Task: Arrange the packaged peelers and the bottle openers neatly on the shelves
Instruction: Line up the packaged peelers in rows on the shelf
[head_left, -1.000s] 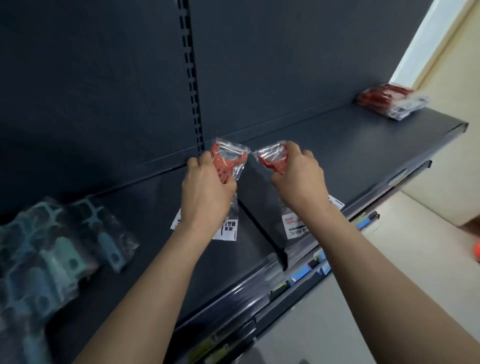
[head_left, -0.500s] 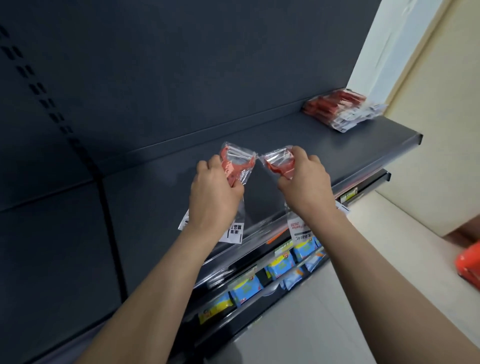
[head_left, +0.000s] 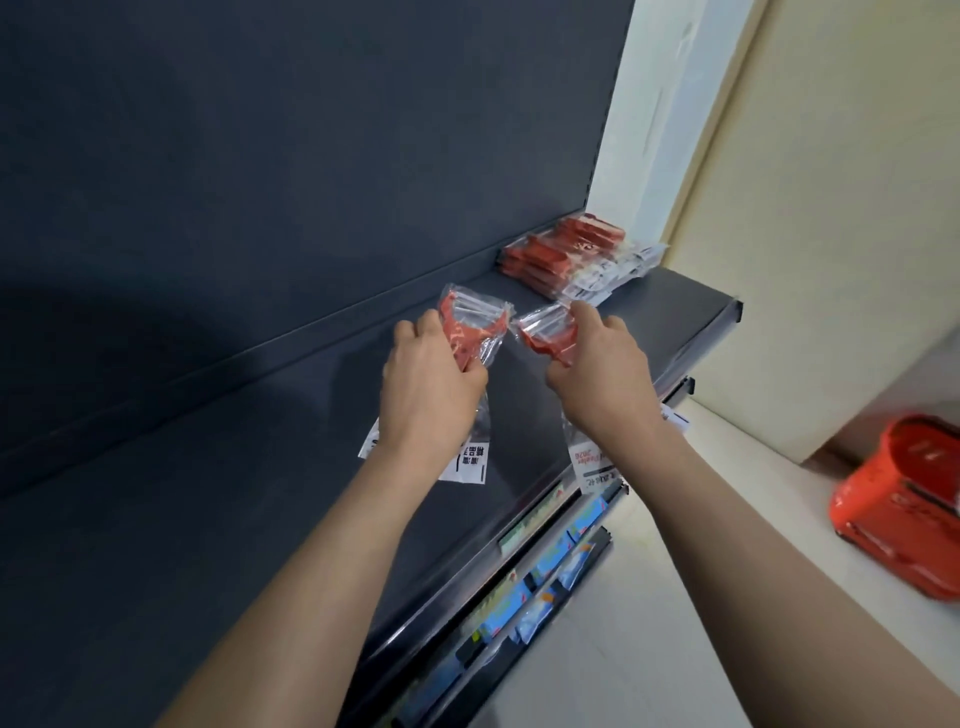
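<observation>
I'm watching the head cam. Both hands are holding a bagged red peeler above the dark shelf (head_left: 654, 332), and the red stack (head_left: 566, 254) is already sitting at the back-right corner, near the right hand (head_left: 602, 374).

To do this step well, I'm thinking the packs should be going down flat next to that stack, labels toward the front and edges squared up. Letting go one at a time should help (slick bags slide).

Left hand (head_left: 431, 384) is pinching the left pack (head_left: 475, 325) w/ thumb and curled fingers round the handle part. The blade end is poking up past the knuckles and the white label is hanging below the wrist.

Right hand is gripping the right pack (head_left: 545, 332) the same way, blade end pointing left, label dangling under the palm. The pack tops are almost meeting; can't tell if they're touching, since the plastic is glaring.
</observation>
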